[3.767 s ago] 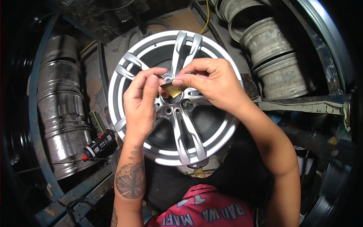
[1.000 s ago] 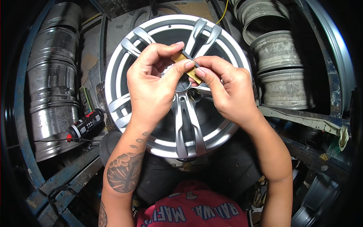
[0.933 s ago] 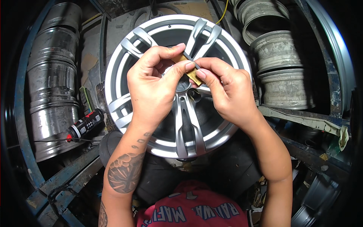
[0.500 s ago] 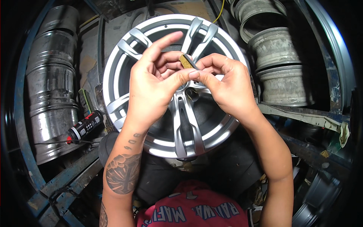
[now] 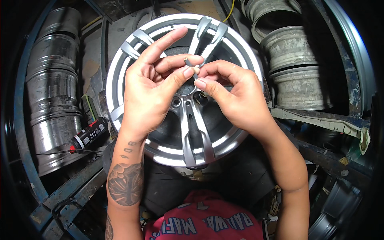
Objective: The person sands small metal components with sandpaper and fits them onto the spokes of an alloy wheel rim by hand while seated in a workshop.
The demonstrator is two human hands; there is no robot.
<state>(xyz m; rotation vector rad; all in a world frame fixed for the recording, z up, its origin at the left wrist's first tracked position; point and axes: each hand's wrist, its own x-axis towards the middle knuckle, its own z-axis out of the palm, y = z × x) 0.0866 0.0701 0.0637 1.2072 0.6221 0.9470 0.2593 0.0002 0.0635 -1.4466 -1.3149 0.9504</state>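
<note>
Between both hands is a small, narrow grey strip with a tan end (image 5: 189, 65), possibly a folded bit of sandpaper; its exact kind is unclear. My left hand (image 5: 148, 94) pinches it between thumb and a finger, with the index finger raised and apart. From the other side, my right hand (image 5: 238, 92) has its thumb and fingertips closed on the strip's lower end. Directly beneath my hands lies a silver alloy wheel (image 5: 205, 138) with paired spokes and a bright outer lip. My hands and forearms hide part of its spokes and hub.
Stacked shiny metal wheel barrels (image 5: 56, 90) stand at left, beside a black bottle with a red cap (image 5: 89, 135). Dull, worn rims (image 5: 298, 86) are stacked at right. Blue metal frame bars (image 5: 76, 192) run along both sides. A yellow cable (image 5: 231, 12) hangs at the far edge.
The strip has been turned, so its broad tan face no longer shows, only a narrow grey side and tan end. Both hands have shifted slightly left, and my left fingers have re-gripped it.
</note>
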